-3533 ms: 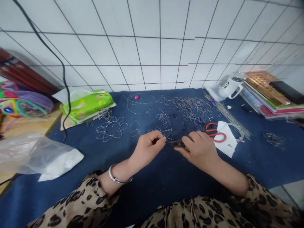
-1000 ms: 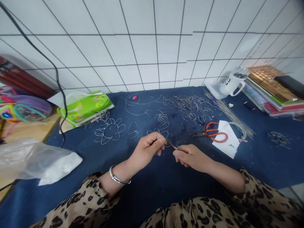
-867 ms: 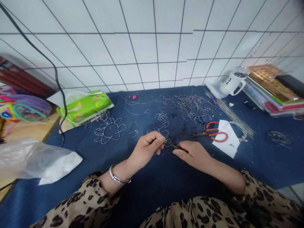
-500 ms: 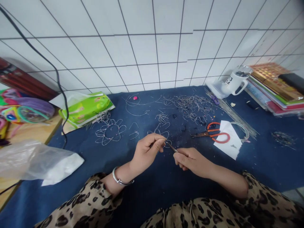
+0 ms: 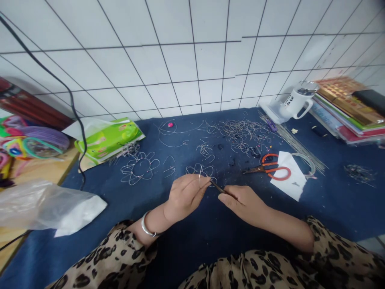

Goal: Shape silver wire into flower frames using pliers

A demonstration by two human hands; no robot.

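My left hand point(image 5: 187, 196) is closed in a pinch on a thin silver wire point(image 5: 200, 175), part of which arcs above the fingertips. My right hand point(image 5: 245, 204) wraps round a slim, pointed dark metal tool point(image 5: 217, 187); its handle end is hidden in the palm. The tool's tip reaches the left fingertips. Just behind the hands lies a wire flower shape point(image 5: 192, 167), partly covered by my left hand. Further left is a complete wire flower point(image 5: 140, 167) with looped petals, and short bent wires point(image 5: 169, 171) rest between the two.
Orange-handled scissors point(image 5: 275, 172) lie partly on white paper point(image 5: 284, 186) at right. Behind are tangled wire scraps point(image 5: 240, 130), straight wires point(image 5: 297, 144), a white mug point(image 5: 298, 103) and stacked books point(image 5: 345, 116). A green packet point(image 5: 110, 138) and plastic bag point(image 5: 33, 204) are at left.
My left hand has turned, its fingers now straighter over the pinch, and a wire arc shows above it. The right hand's tool has tilted slightly, its tip still by the left fingertips.
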